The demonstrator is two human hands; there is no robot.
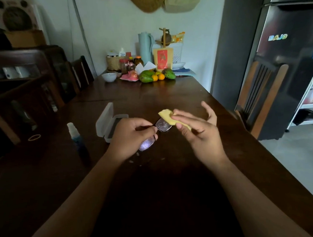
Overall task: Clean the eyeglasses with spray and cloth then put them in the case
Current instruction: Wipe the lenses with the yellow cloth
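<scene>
"Beside the dark refrigerator (283, 71), at the long wooden table (172, 93), which step would you say this is?"

"Wiping, I'd say. Both lenses look speckled, as if already sprayed. The left hand (131, 133) pinches the eyeglasses (162, 125) by the frame near the bridge, thumb against curled fingers, holding them above the tabletop."

"And the other one?"

"The right hand (200, 132) pinches the yellow cloth (165, 115) between thumb and forefinger; its other fingers are spread loose."

"Where's the case?"

"The clear case (107, 122) lies open just left of the left hand, lid up. The spray bottle (77, 139) stands further left, apart from both hands."

"So what does the wipe turn on?"

"The glasses' long axis runs from the near lens below the left hand out to the far lens, which points toward the right hand. The cloth's edge sits right over that far lens; whether they touch, I can't tell. So the right hand is the nearer one, and the far lens probably comes first."

"Anything readable?"

"Letters on the refrigerator door look like 'AJO' after a blurred mark. The bottle's label I can't read."
</scene>
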